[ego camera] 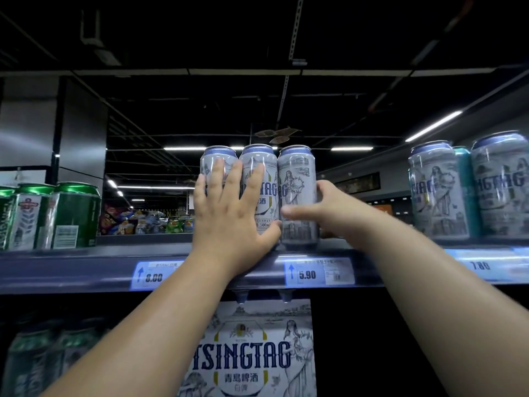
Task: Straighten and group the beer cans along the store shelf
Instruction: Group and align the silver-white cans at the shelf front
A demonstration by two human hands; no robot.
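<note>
Three white Tsingtao beer cans [297, 179] stand upright, side by side, at the middle of the top shelf [86, 270]. My left hand [229, 213] lies flat against the front of the left and middle cans, fingers spread, thumb at the base of the middle can. My right hand [326, 207] wraps the right side of the rightmost can, thumb across its front. More white cans [438, 193] stand grouped at the right end of the shelf, with a teal can [465, 190] between them. Green cans [71, 216] stand at the left end.
Price tags [317, 272] run along the shelf's front lip. Below it stands a white Tsingtao carton [257, 353], with blurred green cans [37, 356] at lower left. Bare shelf gaps lie on either side of the middle cans. Snack bags [143, 222] show in the far aisle.
</note>
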